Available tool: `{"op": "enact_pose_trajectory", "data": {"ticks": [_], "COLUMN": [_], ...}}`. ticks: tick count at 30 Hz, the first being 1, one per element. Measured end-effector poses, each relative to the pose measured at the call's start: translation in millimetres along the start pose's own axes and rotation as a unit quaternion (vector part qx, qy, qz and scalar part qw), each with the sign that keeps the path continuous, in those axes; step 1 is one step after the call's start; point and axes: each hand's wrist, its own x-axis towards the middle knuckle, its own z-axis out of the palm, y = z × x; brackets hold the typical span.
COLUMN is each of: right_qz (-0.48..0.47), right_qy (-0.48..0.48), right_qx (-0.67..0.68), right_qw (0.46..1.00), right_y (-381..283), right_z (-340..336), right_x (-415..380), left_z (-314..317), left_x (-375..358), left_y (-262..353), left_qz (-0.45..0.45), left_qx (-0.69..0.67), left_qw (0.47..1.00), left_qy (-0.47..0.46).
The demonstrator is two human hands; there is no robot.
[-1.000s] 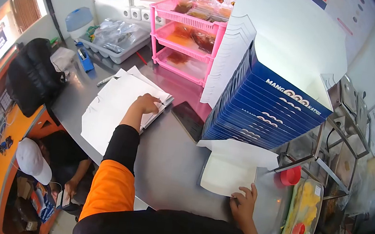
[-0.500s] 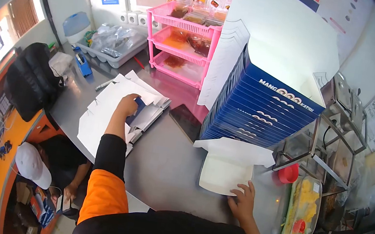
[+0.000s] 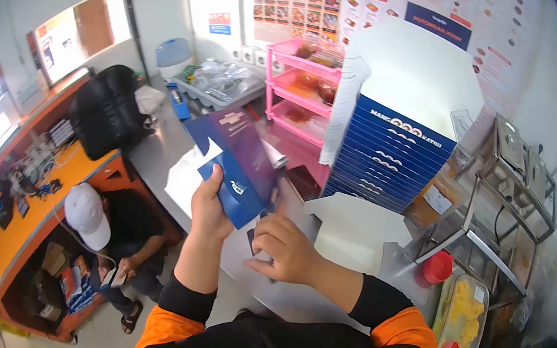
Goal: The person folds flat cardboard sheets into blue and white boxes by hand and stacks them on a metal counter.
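My left hand [image 3: 212, 204] grips a partly unfolded blue cardboard takeaway box [image 3: 242, 190] by its left side, raised above the counter. At its lower right edge, my right hand [image 3: 286, 248] has its fingers bent around a dark flap, with some motion blur. An opened white-lined box [image 3: 355, 236] lies on the counter just beyond my right hand. Behind it rises a tall stack of nested blue boxes [image 3: 396, 148] printed "MANGO KATSU". White flat box blanks [image 3: 181, 185] lie beyond my left hand, partly covered by the held box.
A pink tiered rack [image 3: 303, 86] with sauce bags stands at the back, beside a grey tray [image 3: 250, 93] of plastic bags. To the right are a red cup [image 3: 434, 267], a container of yellow food [image 3: 464, 314] and a metal frame [image 3: 492, 225]. A person in a white cap [image 3: 87, 215] sits left.
My left hand has lifted a blue box from the pile of blanks toward me. The right hand has left the opened box and come across to the lifted one. The view has shifted.
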Motion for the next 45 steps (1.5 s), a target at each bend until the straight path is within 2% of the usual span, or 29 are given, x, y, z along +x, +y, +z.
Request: {"op": "enact_pose_trajectory", "data": {"ticks": [2,4,5,6,7,8,11,13,15,18,21,22,25,26,29,30,33,34,40,43,44,45], "right_qz": [-0.027,-0.024,-0.02,-0.063,-0.065,-0.066,-0.077,-0.1,-0.115,-0.137,-0.12,-0.109,-0.077,-0.084,-0.104,-0.109,-0.115,-0.115,-0.077,0.003,-0.064,-0.085], "right_qy": [0.002,0.033,0.048,0.045,0.033,0.022,-0.019,-0.029,0.014,0.088,0.098,0.114,0.108,0.104,0.087,0.078,0.069,0.068,0.187,0.249,0.225,0.196], "right_qx": [0.076,0.097,0.107,0.009,0.0,-0.011,-0.033,-0.032,-0.014,0.046,0.164,0.197,0.207,0.207,0.188,0.167,0.154,0.158,0.199,0.304,0.162,0.098], "right_qw": [0.997,0.994,0.993,0.997,0.997,0.997,0.996,0.994,0.993,0.986,0.974,0.968,0.969,0.969,0.973,0.977,0.979,0.978,0.959,0.92,0.959,0.972], "right_y": [-11,-19,-23,-27,-33,-40,-57,-61,-61,-59,-51,-47,-47,-48,-49,-48,-43,-42,-39,-36,-31,-38], "right_z": [4,2,0,-5,-5,-6,-5,-1,-2,-10,-13,-11,-16,-18,-28,-32,-37,-37,-34,-22,-28,-32], "right_x": [4,4,3,6,8,10,10,11,9,9,1,-2,-7,-7,-6,-6,-7,-8,-14,-20,-15,-8], "left_z": [7,16,17,18,18,7,21,39,47,37,20,22,39,41,53,53,60,61,51,56,59,62], "left_x": [-21,-38,-45,-52,-59,-60,-77,-90,-98,-97,-92,-96,-104,-103,-92,-85,-79,-77,-75,-80,-83,-86], "left_y": [9,19,23,26,29,28,28,31,33,34,31,29,24,22,16,16,41,44,36,26,23,20], "left_qz": [0.031,0.059,0.073,0.085,0.096,0.09,0.146,0.141,0.124,0.11,0.05,0.059,0.083,0.081,0.107,0.14,0.026,-0.004,-0.005,0.021,0.031,0.042], "left_qx": [0.003,0.015,0.024,0.032,0.041,0.015,-0.043,-0.022,-0.016,-0.023,-0.159,-0.122,-0.004,0.025,0.233,0.253,0.256,0.228,0.128,0.11,0.108,0.094], "left_qw": [0.999,0.996,0.995,0.994,0.993,0.996,0.987,0.99,0.992,0.993,0.963,0.98,0.992,0.989,0.965,0.956,0.963,0.972,0.989,0.992,0.992,0.993], "left_qy": [0.023,0.071,0.067,0.063,0.058,0.016,-0.046,-0.016,0.004,-0.036,-0.211,-0.143,-0.1,-0.119,-0.055,-0.043,-0.083,-0.057,-0.072,-0.059,-0.05,-0.055]}}
